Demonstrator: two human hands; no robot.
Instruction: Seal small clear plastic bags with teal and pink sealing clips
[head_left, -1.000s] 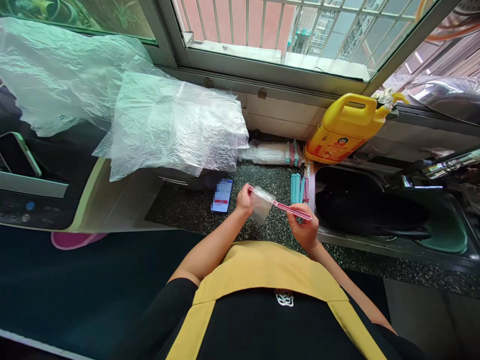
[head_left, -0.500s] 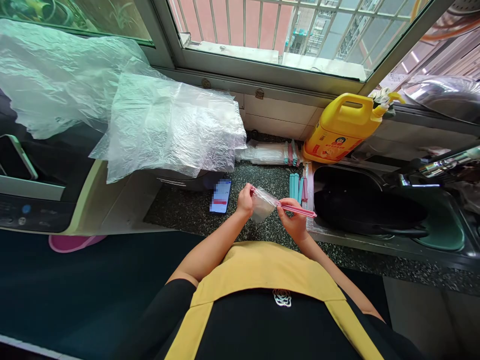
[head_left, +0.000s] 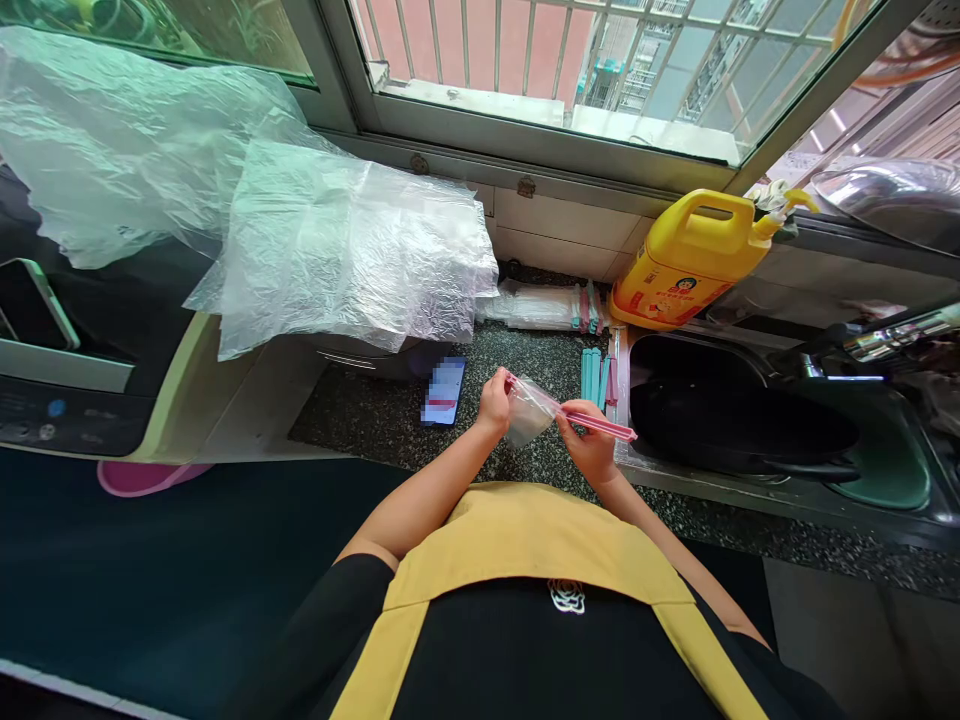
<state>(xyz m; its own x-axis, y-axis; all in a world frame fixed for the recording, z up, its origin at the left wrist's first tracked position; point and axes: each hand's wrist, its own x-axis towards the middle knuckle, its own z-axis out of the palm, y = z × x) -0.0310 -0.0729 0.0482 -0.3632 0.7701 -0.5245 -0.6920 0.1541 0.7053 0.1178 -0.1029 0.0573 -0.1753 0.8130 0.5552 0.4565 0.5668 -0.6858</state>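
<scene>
Over the dark speckled counter I hold a small clear plastic bag (head_left: 529, 412) stretched between my two hands. My left hand (head_left: 494, 402) pinches its left upper corner, where a bit of pink shows at the fingertips. My right hand (head_left: 589, 445) is closed on a long pink sealing strip (head_left: 604, 426) at the bag's right corner; the strip sticks out to the right past the fingers. Just beyond the right hand lie several teal strips (head_left: 592, 375) and some pink strips (head_left: 612, 380). Farther back is a stack of clear bags (head_left: 540, 306) with teal and pink strips at one end.
A phone (head_left: 443, 391) lies left of my hands. Large crinkled plastic sheets (head_left: 352, 250) cover an appliance at the left. A yellow jug (head_left: 686, 260) stands behind the sink edge, and a black pan (head_left: 742, 425) sits in the sink at right. A window is behind.
The view has shifted slightly. Both hands keep nearly the same hold on the bag and the pink strip.
</scene>
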